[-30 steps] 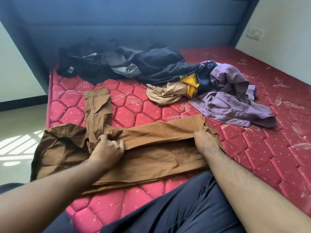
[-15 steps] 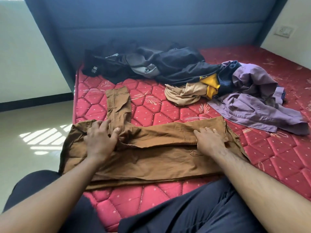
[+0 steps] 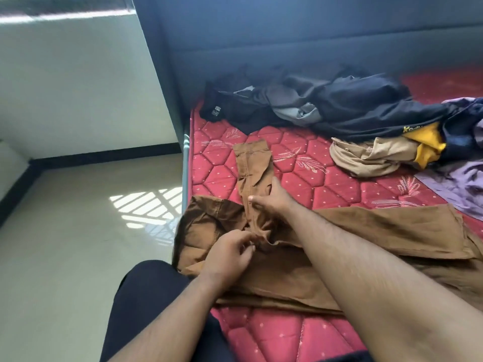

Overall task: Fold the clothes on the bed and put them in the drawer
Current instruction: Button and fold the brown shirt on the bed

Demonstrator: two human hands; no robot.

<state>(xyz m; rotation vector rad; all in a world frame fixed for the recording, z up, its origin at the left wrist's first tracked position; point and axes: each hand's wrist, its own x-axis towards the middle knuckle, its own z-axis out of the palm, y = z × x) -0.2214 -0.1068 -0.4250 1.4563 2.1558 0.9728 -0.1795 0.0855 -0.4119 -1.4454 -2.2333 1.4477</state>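
A brown garment [image 3: 379, 231] lies spread across the near part of the red mattress [image 3: 326, 184], its sleeve [image 3: 252, 160] stretched toward the headboard. My right hand [image 3: 271, 198] grips that sleeve near where it joins the body. My left hand [image 3: 230, 250] pinches the bunched brown cloth just below, at the shoulder. More clothes lie unfolded further back: a black and grey heap [image 3: 326, 100], a beige piece [image 3: 366, 156], a yellow piece [image 3: 428, 145] and a lilac shirt [image 3: 454, 184]. No drawer is in view.
The bed's left edge [image 3: 186, 173] runs beside a shiny tiled floor [image 3: 78, 244] with a sun patch. A dark padded headboard [image 3: 313, 43] stands behind the clothes. My dark-trousered knee [image 3: 146, 296] is at the bed's near corner.
The camera has swung left. My right hand has left the garment's right part and crossed over to the sleeve. My left hand has gone from pressing flat to pinching the cloth.
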